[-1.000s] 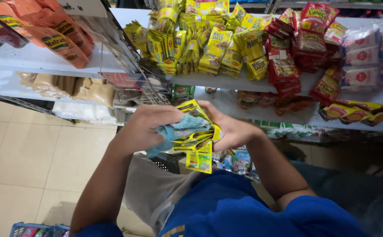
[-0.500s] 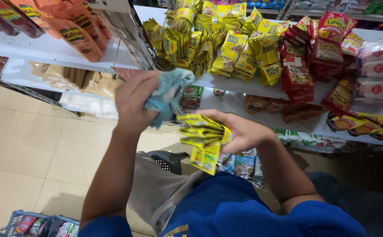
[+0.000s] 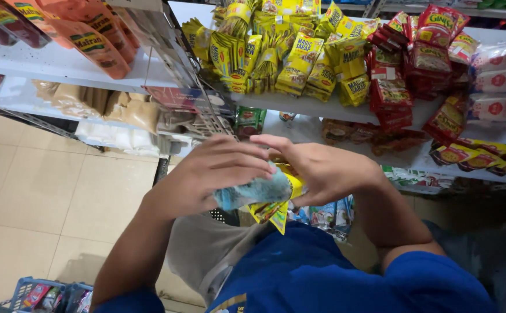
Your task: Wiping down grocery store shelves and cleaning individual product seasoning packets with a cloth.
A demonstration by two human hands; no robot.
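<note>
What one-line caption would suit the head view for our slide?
Left hand presses a blue cloth against yellow sachets gripped by the right hand, before a stocked shop shelf.

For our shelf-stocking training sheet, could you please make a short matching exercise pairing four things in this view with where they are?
Things:
1. light blue cloth
2. yellow sachets
3. red packets
4. blue basket

Places:
A. on the floor at the lower left
B. on the white shelf, upper right
C. under the left hand, pressed on the sachets
D. held in the right hand

Pairs: 1-C, 2-D, 3-B, 4-A
</note>
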